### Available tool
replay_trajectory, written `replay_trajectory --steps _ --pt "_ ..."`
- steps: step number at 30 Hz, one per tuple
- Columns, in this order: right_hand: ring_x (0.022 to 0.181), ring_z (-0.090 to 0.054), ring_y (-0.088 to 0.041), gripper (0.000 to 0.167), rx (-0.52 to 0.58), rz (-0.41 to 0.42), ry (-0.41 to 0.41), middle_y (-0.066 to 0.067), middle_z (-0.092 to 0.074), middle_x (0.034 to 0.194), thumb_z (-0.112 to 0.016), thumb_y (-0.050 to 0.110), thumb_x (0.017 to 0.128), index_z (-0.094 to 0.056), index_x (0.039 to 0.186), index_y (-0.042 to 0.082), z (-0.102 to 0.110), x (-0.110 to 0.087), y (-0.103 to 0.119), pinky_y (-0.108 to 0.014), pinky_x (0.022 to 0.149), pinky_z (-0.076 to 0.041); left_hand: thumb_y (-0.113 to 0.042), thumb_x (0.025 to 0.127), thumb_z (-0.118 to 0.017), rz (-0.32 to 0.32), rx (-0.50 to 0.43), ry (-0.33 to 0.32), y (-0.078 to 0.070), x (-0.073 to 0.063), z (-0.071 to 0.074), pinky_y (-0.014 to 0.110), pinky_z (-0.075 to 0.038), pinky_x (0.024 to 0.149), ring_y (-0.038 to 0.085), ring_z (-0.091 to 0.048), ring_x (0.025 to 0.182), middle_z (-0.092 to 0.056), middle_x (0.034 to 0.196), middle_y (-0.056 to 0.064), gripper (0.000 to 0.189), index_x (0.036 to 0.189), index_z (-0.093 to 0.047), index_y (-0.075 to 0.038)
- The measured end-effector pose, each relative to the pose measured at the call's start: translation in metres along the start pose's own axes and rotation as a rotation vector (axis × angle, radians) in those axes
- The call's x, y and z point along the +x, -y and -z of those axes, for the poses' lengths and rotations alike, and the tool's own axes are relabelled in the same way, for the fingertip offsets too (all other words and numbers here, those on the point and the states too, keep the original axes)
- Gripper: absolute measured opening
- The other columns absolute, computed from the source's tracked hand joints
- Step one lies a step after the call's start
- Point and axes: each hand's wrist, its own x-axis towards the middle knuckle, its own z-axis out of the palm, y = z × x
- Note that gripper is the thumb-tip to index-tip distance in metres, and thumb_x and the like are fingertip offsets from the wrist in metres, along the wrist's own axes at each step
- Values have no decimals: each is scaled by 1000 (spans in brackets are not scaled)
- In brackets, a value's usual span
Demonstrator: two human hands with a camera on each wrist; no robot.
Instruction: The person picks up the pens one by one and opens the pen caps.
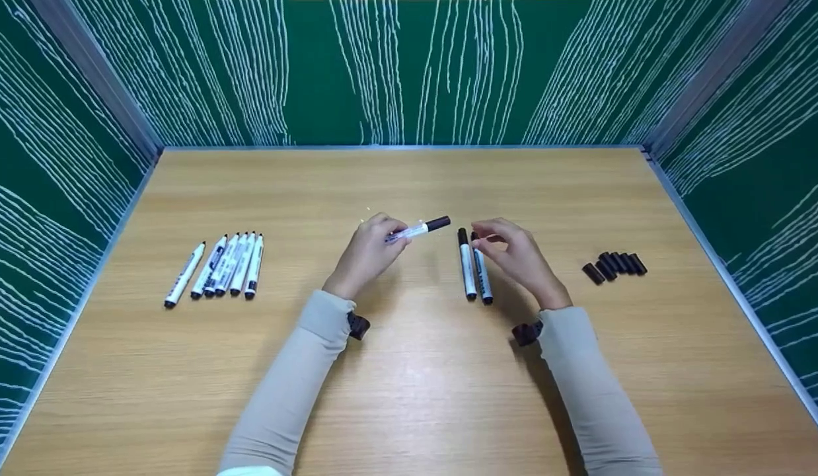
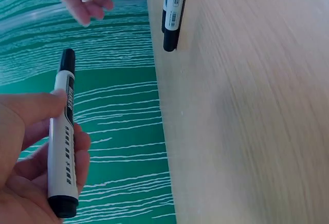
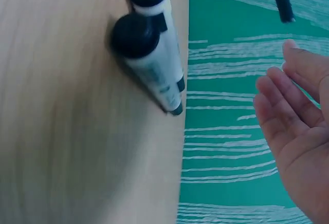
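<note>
My left hand [image 1: 371, 250] grips a white whiteboard marker [image 2: 62, 136] above the table, its black cap on and pointing right. The right hand [image 1: 518, 254] has loosely bent fingers and holds nothing; in the right wrist view its thumb and fingertips are apart. Below that hand, two capped markers lie side by side on the table, one on the left [image 1: 468, 268] and one on the right [image 1: 483, 277] partly behind the fingers. At the left, several uncapped markers [image 1: 239, 264] lie in a row, tips away from me. Several loose black caps [image 1: 606, 270] are clustered at the right.
The wooden table [image 1: 409, 396] is bounded at the back and both sides by green panels [image 1: 316, 99] with white wavy lines. A dark wrist camera is strapped to each wrist.
</note>
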Motion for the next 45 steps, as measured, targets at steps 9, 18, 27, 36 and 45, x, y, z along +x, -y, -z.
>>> replay_trajectory --steps 9,18,27,36,45 --pt "109 -61 -28 45 -22 113 23 -10 -62 126 -68 25 88 -60 129 10 -10 4 24 -44 96 -50 -15 91 -66 -170 93 7 -6 -9 9 24 -55 81 17 -64 90 -66 101 9 20 106 -71 -2" --pt "97 -62 -20 42 -85 241 69 -4 -64 123 -69 26 88 -62 128 13 -15 6 37 -34 80 -54 -19 89 -70 -310 232 -17 -6 -15 14 22 -55 81 14 -62 87 -66 100 6 22 107 -71 -6" --pt "99 -66 -16 35 -83 304 114 -4 -68 115 -68 19 88 -66 122 11 -19 9 45 -34 89 -54 -17 88 -70 -445 300 -65 -5 -17 20 21 -54 80 14 -60 86 -65 97 5 18 102 -72 -6" --pt "92 -68 -16 28 -158 387 88 -7 -70 108 -66 15 90 -70 117 9 -22 10 47 -31 79 -58 -17 89 -69 -507 336 -86 2 -20 20 19 -54 78 14 -59 85 -65 97 5 19 103 -72 -5" --pt "84 -68 -15 23 -160 485 15 -5 -74 102 -67 13 89 -73 110 9 -25 15 45 -26 70 -57 -13 89 -68 -560 328 -88 7 -18 20 22 -54 78 16 -61 87 -67 98 6 18 104 -71 -3"
